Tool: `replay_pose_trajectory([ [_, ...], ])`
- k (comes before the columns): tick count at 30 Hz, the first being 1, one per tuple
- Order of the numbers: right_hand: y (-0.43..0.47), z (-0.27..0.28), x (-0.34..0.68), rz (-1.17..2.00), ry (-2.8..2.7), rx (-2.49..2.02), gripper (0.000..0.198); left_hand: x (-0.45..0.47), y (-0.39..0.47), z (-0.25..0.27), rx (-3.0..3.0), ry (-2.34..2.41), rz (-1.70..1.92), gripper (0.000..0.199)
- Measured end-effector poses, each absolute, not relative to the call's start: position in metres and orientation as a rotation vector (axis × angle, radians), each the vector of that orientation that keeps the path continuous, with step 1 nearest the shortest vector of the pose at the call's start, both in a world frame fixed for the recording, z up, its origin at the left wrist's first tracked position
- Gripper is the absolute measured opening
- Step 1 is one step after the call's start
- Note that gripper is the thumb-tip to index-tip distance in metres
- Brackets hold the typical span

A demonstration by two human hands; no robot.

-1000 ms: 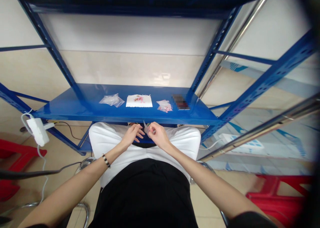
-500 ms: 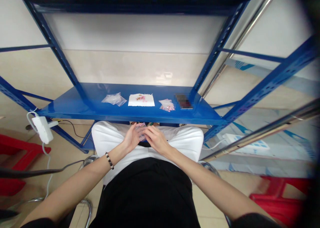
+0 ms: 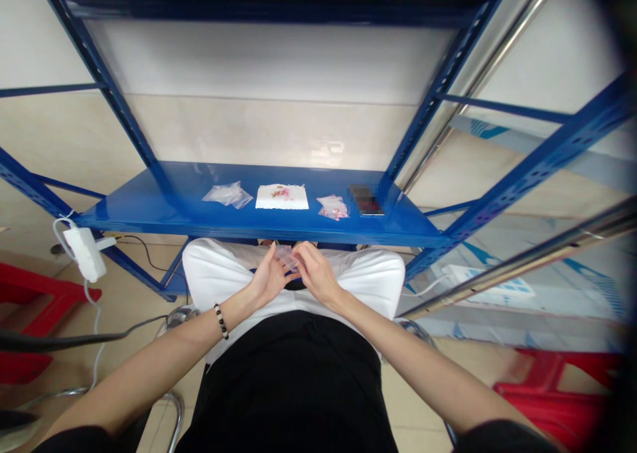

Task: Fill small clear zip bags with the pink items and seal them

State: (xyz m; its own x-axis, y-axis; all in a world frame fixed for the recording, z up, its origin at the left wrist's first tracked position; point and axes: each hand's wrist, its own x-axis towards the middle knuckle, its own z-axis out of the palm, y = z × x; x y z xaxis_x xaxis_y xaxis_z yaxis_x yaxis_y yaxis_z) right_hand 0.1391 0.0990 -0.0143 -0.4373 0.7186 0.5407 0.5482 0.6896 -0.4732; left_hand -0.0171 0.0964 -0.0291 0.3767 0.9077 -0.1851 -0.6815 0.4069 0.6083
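Note:
Over my lap, just in front of the shelf edge, a small clear plastic bag [image 3: 285, 257] is between my two hands. My left hand [image 3: 267, 282] has the bag between its raised thumb and its fingers, which reach out beneath it to the right. The fingertips of my right hand [image 3: 316, 274] are bent together in a pinch at the bag's right side. Whether anything is inside this bag is too small to tell. On the shelf ahead, a white sheet [image 3: 266, 201] bears small pink and brownish pieces. To its right lies a clear bag with pink pieces [image 3: 334, 207].
The blue metal shelf [image 3: 169, 207] spans the front, with uprights on both sides. Several flat clear bags [image 3: 229, 194] lie left of the sheet. A blurred, phone-like object [image 3: 367, 201] lies at the right. A white power strip [image 3: 84, 251] hangs at the left, and red stools [image 3: 552, 393] stand nearby.
My right hand has shifted slightly right and up along the bag. My left hand has turned a little, its fingers now reaching further beneath the bag. Things on the shelf stay put.

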Motion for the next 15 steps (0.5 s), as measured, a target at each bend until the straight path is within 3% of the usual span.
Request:
replay_pose_trajectory([
  [8, 0.109, -0.004, 0.132, 0.346, -2.096, -0.961, 0.014, -0.019, 0.111, -0.020, 0.396, 0.639, 1.194, 0.040],
  [15, 0.139, 0.045, 0.102, 0.348, -1.996, -0.771, 0.015, -0.021, 0.142, 0.041, 0.144, 0.560, 1.453, 0.028],
])
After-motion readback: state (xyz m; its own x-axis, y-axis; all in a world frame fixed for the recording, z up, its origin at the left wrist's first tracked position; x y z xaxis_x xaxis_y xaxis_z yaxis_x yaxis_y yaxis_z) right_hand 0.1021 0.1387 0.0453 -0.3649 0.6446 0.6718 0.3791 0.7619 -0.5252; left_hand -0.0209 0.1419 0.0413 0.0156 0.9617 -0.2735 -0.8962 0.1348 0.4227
